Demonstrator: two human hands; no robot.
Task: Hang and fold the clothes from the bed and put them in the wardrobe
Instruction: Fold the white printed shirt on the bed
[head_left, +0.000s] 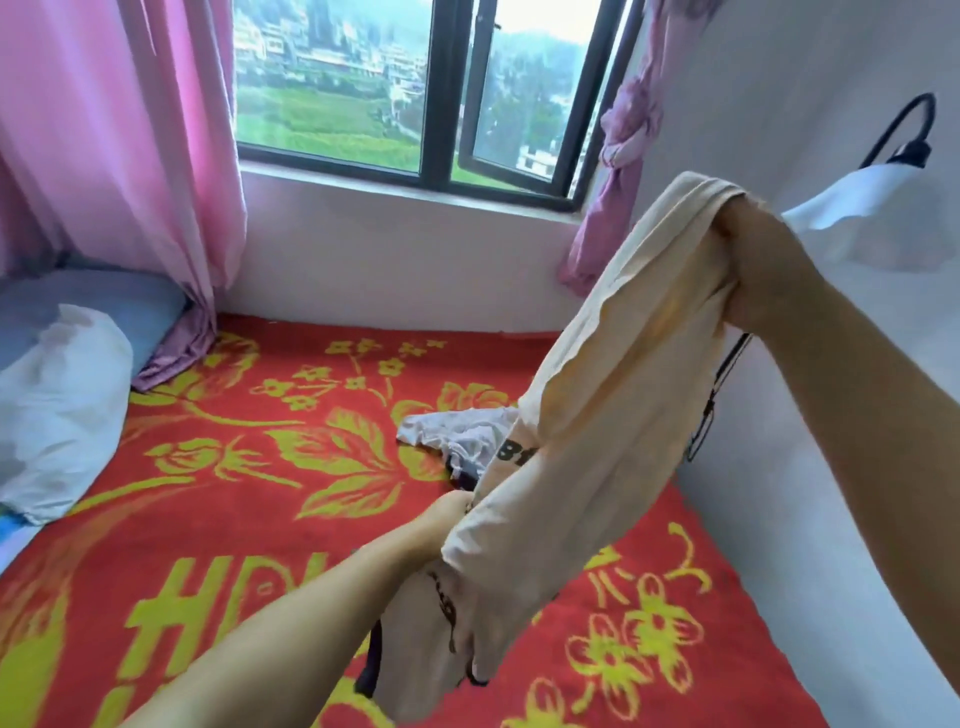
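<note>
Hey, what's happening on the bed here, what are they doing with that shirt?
A person is holding a cream garment stretched in the air above the bed. The right hand grips its upper end, raised near the wall, while the left hand grips it lower down. Another light garment lies crumpled on the red floral bedspread behind it, not yet picked up. No wardrobe is in view.
</note>
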